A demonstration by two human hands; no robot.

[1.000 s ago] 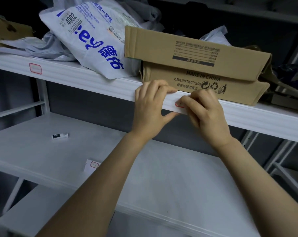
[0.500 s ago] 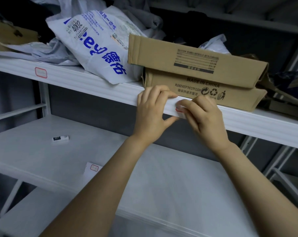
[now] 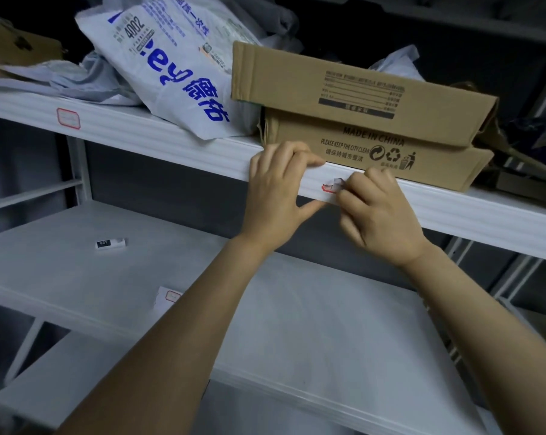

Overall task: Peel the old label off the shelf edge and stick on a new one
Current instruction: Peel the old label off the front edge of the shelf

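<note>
Note-taker: Right hand (image 3: 381,218) has shifted rightward along the shelf edge (image 3: 171,142). The old label (image 3: 331,187) is now exposed at its left end, with the red border showing and a white flap curled away from the edge. Left hand (image 3: 278,189) is unchanged: fingers hooked over the top of the edge, thumb underneath, gripping it.

Checker: Hold on the label?

Note-taker: The right hand's curled fingers pinch the lifted flap. The red-bordered left end appears still stuck down.

Checker: Progress?

Note-taker: Judged part-way through the peel; the label is lifted but not free. Left to do: finish the peel, then stick on a new one. A small sheet (image 3: 168,296) carrying a red-bordered label lies on the lower shelf (image 3: 296,324), partly behind the left forearm. It is probably the supply, but that is not certain.

Checker: Legible text?

Note-taker: The cardboard box (image 3: 359,89) reads "MADE IN CHINA" and "PLEASE KEEP THE CITY CLEAN", with recycling marks. The white bag (image 3: 177,67) shows "4002" and large blue characters, tilted. A small white item (image 3: 111,243) on the lower shelf reads "031". A second label (image 3: 67,118) sits further left on the same edge, its writing too faint to read. The old label's text is hidden.
</note>
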